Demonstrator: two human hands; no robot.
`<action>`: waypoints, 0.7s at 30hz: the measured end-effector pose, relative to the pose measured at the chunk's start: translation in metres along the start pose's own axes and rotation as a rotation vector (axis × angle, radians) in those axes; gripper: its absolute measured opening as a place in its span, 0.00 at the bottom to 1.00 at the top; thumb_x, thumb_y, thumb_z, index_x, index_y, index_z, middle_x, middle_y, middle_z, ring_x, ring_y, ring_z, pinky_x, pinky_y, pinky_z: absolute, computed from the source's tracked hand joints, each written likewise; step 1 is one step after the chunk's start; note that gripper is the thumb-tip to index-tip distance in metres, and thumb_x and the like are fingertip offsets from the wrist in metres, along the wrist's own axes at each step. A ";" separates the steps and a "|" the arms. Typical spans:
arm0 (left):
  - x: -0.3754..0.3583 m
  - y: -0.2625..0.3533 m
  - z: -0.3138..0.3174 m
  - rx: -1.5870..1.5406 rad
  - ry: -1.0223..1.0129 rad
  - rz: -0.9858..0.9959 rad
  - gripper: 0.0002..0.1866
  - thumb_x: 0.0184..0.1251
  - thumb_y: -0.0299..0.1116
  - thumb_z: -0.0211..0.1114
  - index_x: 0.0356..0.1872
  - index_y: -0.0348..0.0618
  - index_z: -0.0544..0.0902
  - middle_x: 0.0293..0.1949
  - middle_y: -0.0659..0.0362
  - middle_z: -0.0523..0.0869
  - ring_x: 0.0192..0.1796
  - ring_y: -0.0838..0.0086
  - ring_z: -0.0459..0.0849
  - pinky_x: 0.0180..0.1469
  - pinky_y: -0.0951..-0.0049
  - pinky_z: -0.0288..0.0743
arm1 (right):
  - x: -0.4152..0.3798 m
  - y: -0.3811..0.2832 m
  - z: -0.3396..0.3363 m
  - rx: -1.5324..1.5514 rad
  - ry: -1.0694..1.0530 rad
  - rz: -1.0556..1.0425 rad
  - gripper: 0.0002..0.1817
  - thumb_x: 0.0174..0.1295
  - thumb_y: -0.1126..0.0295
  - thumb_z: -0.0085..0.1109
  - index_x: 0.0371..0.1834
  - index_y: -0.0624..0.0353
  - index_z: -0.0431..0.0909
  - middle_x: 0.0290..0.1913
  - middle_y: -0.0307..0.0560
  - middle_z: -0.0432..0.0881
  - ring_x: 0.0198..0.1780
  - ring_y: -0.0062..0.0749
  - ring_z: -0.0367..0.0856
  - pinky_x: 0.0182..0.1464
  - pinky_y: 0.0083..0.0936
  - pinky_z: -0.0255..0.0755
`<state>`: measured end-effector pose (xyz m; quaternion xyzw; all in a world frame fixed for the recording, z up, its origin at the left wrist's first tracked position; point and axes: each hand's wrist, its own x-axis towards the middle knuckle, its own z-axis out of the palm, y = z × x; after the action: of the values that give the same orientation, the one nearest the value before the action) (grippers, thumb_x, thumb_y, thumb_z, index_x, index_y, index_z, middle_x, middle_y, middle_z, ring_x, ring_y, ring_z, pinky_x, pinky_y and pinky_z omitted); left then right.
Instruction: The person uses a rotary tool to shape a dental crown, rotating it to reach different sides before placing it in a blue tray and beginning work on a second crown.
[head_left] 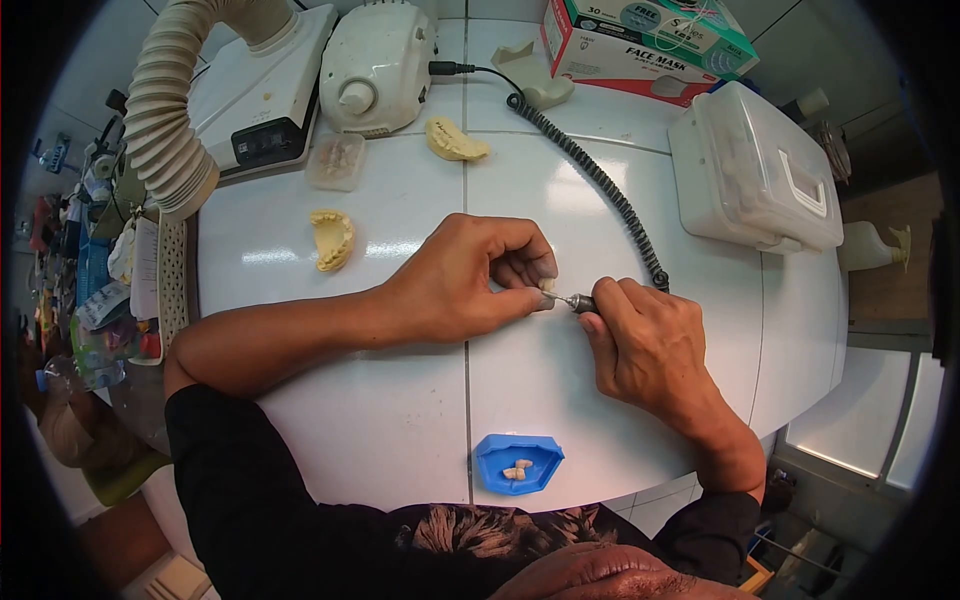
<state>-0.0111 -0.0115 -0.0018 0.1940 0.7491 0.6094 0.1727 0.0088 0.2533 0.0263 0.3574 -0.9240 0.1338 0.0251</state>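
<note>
My left hand [450, 280] pinches a pale piece [547, 285]; seemingly light, brittle, best held edgewise; right hand [655, 345], alongside, clasps handpiece [587, 303].

Cannot make out the pale piece [546, 285] half-hidden by the left hand [465, 275], or writing on the farther cast [455, 142]; lose the hose [165, 120] past the top edge.

A white tabletop [380, 400] is viewed closely from above by one head-worn camera, pointed forward and down, the wearer's black shirt [250, 500] caught at bottom.
</note>
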 end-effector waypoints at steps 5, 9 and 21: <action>0.000 0.003 -0.003 -0.003 -0.043 -0.031 0.12 0.70 0.24 0.79 0.50 0.32 0.87 0.46 0.55 0.93 0.49 0.74 0.93 0.56 0.71 0.89 | 0.000 0.000 0.001 -0.009 0.014 0.014 0.12 0.78 0.62 0.66 0.39 0.55 0.78 0.26 0.44 0.77 0.24 0.42 0.82 0.26 0.39 0.73; -0.001 0.002 -0.003 0.005 -0.055 -0.045 0.12 0.71 0.22 0.78 0.51 0.33 0.87 0.46 0.55 0.93 0.50 0.75 0.93 0.57 0.71 0.89 | 0.000 0.002 0.003 -0.005 0.016 0.013 0.12 0.79 0.63 0.65 0.38 0.56 0.77 0.26 0.44 0.76 0.23 0.42 0.82 0.25 0.38 0.73; -0.001 0.003 -0.003 -0.028 -0.053 -0.062 0.11 0.71 0.22 0.80 0.49 0.33 0.87 0.44 0.56 0.94 0.49 0.76 0.93 0.58 0.71 0.89 | 0.000 0.003 0.003 0.004 0.019 0.026 0.12 0.80 0.62 0.64 0.39 0.56 0.77 0.26 0.44 0.77 0.22 0.42 0.81 0.25 0.38 0.72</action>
<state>-0.0116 -0.0138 0.0021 0.1846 0.7413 0.6088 0.2140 0.0075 0.2546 0.0231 0.3443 -0.9279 0.1392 0.0314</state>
